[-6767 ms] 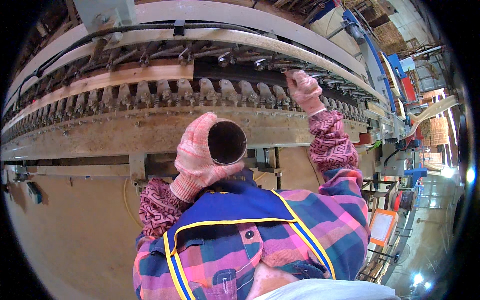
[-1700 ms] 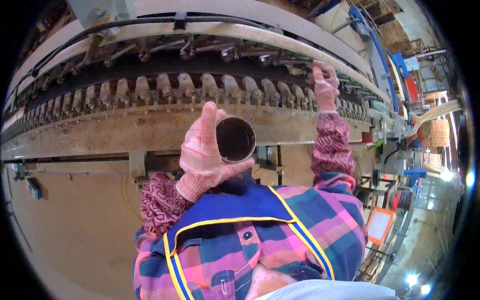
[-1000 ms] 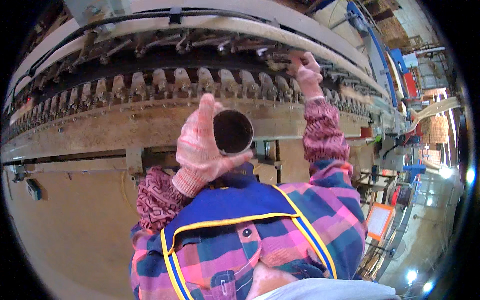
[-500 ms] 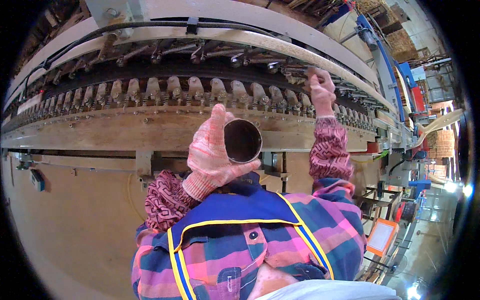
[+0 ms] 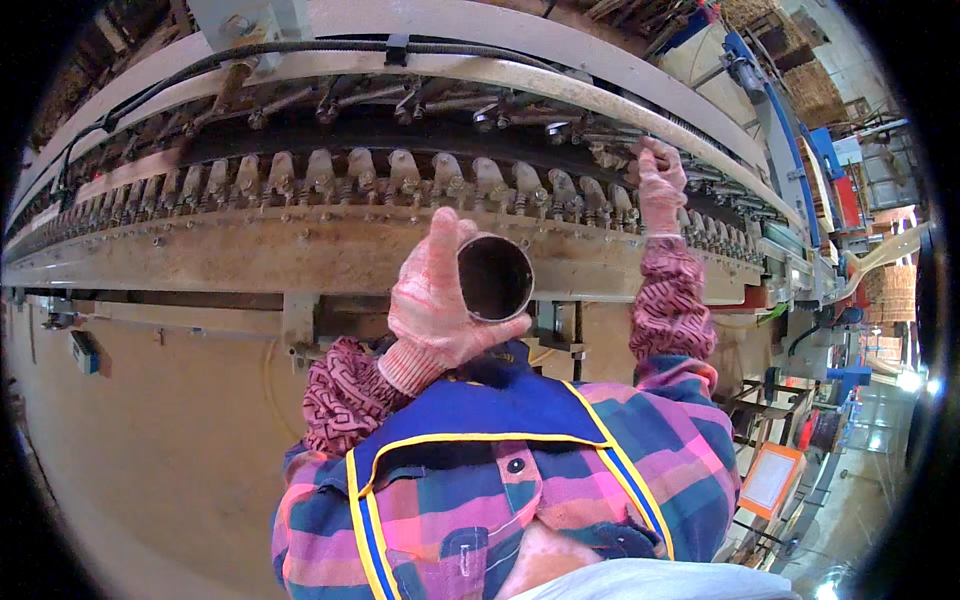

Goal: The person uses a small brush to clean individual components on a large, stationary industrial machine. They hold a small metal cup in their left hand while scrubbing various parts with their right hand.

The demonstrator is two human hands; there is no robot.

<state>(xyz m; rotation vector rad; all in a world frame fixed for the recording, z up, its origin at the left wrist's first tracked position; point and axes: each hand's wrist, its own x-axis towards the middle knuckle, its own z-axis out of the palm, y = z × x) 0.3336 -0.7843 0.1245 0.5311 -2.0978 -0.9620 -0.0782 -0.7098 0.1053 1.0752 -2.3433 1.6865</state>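
My left hand (image 5: 428, 305), in a pink-and-white knitted glove, is wrapped round an open round can (image 5: 496, 278) with a thin metal rim and a dark inside. The can is in front of the near beam of a long machine (image 5: 300, 250). Farther off and to the right, my right hand (image 5: 660, 172), gloved alike, reaches over the row of upright lugs (image 5: 405, 175). Its fingers are curled together against a dirty brownish clump (image 5: 612, 155) beside the far row of rods. Whatever they pinch is too small to make out.
A black cable (image 5: 460, 48) runs along the machine's far rail. An orange-framed sheet (image 5: 770, 480) and a dark metal rack stand at the right. Stacked wooden sheets (image 5: 892, 295) lie beyond. A small dark box (image 5: 84, 352) is at the far left.
The whole view has shifted slightly to the right. My right hand has slid a little rightward along the far row, fingers still curled. My left hand keeps its hold on the can.
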